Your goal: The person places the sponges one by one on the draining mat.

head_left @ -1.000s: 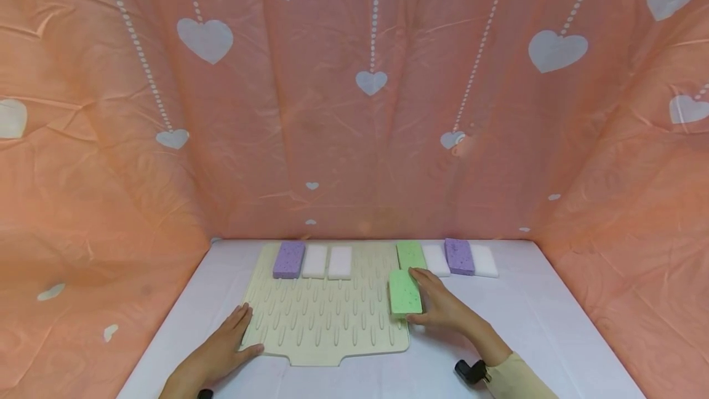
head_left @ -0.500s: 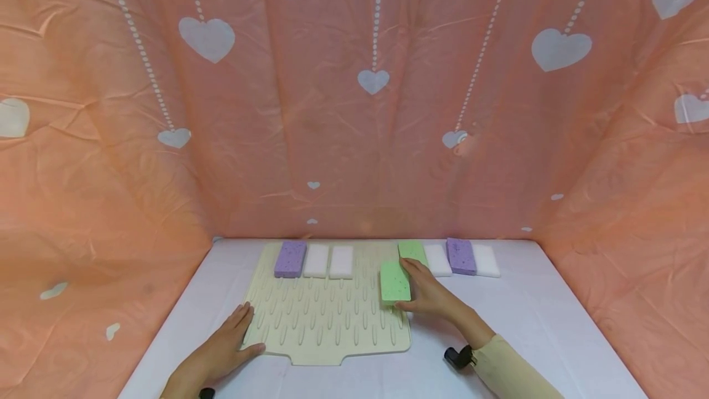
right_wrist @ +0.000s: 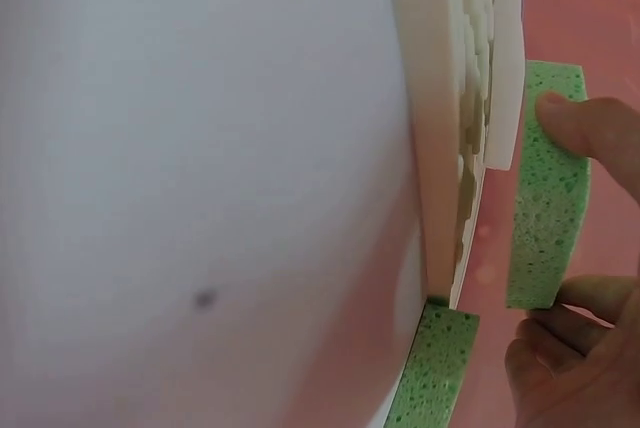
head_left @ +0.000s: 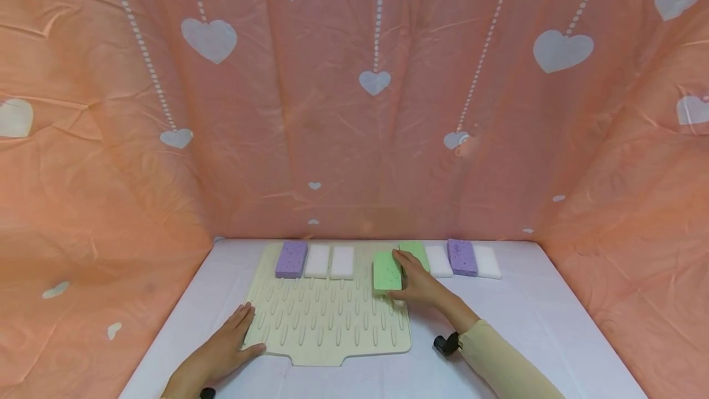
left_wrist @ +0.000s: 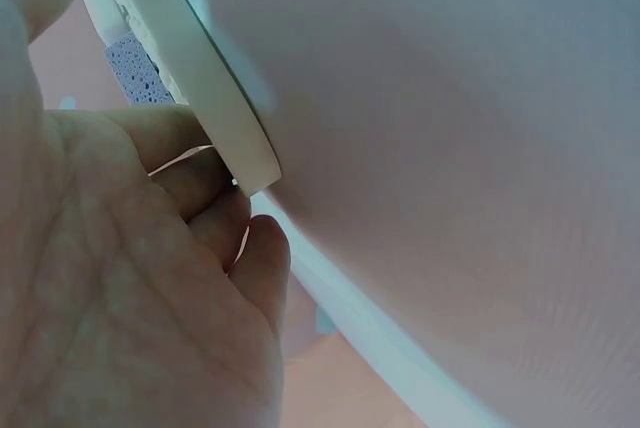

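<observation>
Green sponge (head_left: 387,271) in the right hand (head_left: 419,285), pinched by its ends above the cream drying mat (head_left: 327,319), near the white sponges (head_left: 330,261). Left hand (head_left: 224,345) lies flat, pressing the mat's corner. Next, I'd judge: lower it squarely beside them.

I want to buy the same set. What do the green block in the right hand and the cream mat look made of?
Green block: likely cellulose sponge, matte, with open pores plain in the right wrist view. Cream mat: probably silicone or soft rubber, smooth matte, with moulded raised ridges and a thick rounded edge.
</observation>
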A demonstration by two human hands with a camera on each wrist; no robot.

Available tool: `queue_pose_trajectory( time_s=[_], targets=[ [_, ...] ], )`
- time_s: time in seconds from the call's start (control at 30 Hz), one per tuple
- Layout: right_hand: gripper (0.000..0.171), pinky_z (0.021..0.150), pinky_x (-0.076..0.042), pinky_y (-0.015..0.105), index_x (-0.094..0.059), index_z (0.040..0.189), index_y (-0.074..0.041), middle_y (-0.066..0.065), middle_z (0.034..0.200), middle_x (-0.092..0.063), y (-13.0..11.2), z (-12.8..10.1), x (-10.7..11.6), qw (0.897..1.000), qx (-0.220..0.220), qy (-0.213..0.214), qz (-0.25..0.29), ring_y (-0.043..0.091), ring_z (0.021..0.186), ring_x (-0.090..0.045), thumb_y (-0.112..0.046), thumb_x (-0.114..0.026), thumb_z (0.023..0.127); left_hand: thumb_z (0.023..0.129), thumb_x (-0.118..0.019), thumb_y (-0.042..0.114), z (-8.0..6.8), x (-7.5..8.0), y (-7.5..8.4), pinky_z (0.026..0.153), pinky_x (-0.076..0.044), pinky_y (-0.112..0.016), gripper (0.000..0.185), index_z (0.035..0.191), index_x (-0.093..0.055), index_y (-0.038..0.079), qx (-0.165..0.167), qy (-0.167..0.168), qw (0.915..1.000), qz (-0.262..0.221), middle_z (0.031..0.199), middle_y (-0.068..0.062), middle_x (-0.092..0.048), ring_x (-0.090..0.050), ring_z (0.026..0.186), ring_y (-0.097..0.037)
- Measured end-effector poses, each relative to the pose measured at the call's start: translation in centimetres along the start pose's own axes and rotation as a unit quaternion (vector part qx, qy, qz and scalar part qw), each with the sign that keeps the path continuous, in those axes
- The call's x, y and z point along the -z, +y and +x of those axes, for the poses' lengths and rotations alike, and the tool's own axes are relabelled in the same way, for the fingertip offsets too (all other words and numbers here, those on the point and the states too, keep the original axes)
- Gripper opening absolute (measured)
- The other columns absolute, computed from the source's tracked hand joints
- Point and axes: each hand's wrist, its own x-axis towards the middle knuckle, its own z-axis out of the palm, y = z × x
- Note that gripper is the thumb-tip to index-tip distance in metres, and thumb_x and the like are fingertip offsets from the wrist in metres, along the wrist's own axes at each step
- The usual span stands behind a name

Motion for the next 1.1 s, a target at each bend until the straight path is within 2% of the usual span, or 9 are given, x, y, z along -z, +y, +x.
queue_pose_trajectory(
  time_s=[0.23,0.53,1.1],
  targets=[
    [0.108,0.127,-0.028,0.061,-0.031,0.164,0.008,0.030,0.169,-0.033,-0.5,1.6,-0.2,1.000,-0.016,-0.015,0.001,0.048,0.158,-0.028,-0.028,-0.094,0.084,0.096,-0.077,0.052,0.0,0.2,0.2,0.123,-0.028,-0.068,0.104,0.159,-0.032,-0.017,0.001,-0.001,1.0000,-0.003,0.170,-0.036,-0.025,-0.019,0.159,-0.055],
    [0.111,0.127,-0.030,0.062,-0.025,0.165,0.010,0.032,0.169,-0.030,-0.6,3.7,-0.6,0.999,-0.021,-0.027,-0.005,0.048,0.158,-0.028,-0.032,-0.092,0.087,0.096,-0.078,0.051,0.0,0.0,0.0,0.123,-0.028,-0.067,0.103,0.158,-0.034,-0.017,-0.003,0.004,1.0000,0.000,0.169,-0.037,-0.026,-0.020,0.158,-0.055],
    [0.109,0.128,-0.028,0.057,-0.025,0.165,0.011,0.030,0.170,-0.029,-0.2,5.6,-1.6,0.998,-0.034,-0.046,-0.026,0.045,0.159,-0.027,-0.032,-0.091,0.089,0.094,-0.079,0.051,-0.1,0.1,0.4,0.123,-0.029,-0.067,0.103,0.159,-0.034,-0.016,0.005,0.006,1.0000,-0.001,0.170,-0.035,-0.027,-0.021,0.159,-0.054]
  ],
)
